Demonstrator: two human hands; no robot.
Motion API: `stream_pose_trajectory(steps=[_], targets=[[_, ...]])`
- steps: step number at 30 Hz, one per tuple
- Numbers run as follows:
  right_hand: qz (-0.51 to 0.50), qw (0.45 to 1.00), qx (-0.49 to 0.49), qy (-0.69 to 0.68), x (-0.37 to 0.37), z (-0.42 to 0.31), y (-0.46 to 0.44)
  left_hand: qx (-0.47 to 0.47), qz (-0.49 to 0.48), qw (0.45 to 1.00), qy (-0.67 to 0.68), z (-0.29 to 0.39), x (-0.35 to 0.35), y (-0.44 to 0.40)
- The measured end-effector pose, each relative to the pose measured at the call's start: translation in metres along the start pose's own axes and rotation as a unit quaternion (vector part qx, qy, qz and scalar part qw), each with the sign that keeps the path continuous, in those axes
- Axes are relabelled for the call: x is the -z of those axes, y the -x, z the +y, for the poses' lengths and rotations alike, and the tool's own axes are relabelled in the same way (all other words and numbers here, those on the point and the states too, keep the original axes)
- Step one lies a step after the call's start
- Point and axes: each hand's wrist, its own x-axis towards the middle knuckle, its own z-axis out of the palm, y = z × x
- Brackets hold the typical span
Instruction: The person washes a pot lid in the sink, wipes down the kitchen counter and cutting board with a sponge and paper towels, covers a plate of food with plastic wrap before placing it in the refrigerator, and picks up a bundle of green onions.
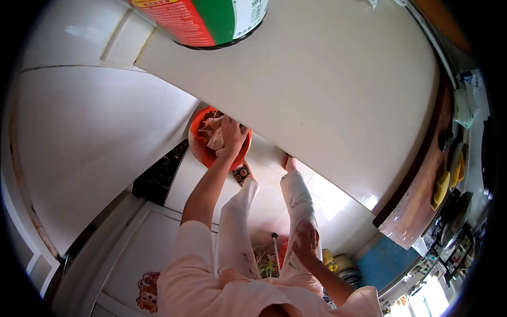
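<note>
My left hand (232,134) reaches down at the bin, over its right side, beside crumpled whitish paper (215,138). Its fingertips are partly hidden, so I cannot see whether they grip anything. The round waste bin (198,149) has a red liner (238,160) folded over its rim and stands on the floor under the counter edge. Lying flat on my right trouser leg near the knee, my right hand (305,240) has its fingers out and holds nothing.
The pale counter (317,95) overhangs the bin, with a large red, green and white can (211,24) on it. Behind my legs, leafy greens (268,259) lie near a thin metal rod (275,251). A wooden board edge (404,222) and yellow-handled items (441,189) are at right.
</note>
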Motion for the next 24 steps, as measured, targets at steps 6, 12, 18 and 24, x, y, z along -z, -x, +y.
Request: stream_pose_trajectory(steps=[6,12,18,24], targets=[[0.031,0.999,0.009,-0.014,0.006,-0.004,0.003,-0.039,-0.178,0.976,-0.119,-0.004,-0.064,-0.053],[0.028,1.0,-0.009,-0.001,0.001,0.001,0.003,-0.046,-0.197,0.972,-0.122,-0.016,-0.069,-0.044],[0.023,1.0,-0.002,-0.004,0.009,0.002,0.002,0.049,-0.131,0.99,-0.022,-0.021,0.009,-0.008],[0.027,1.0,0.009,-0.008,0.019,0.003,-0.004,0.287,0.04,0.941,0.176,-0.119,-0.035,0.1]])
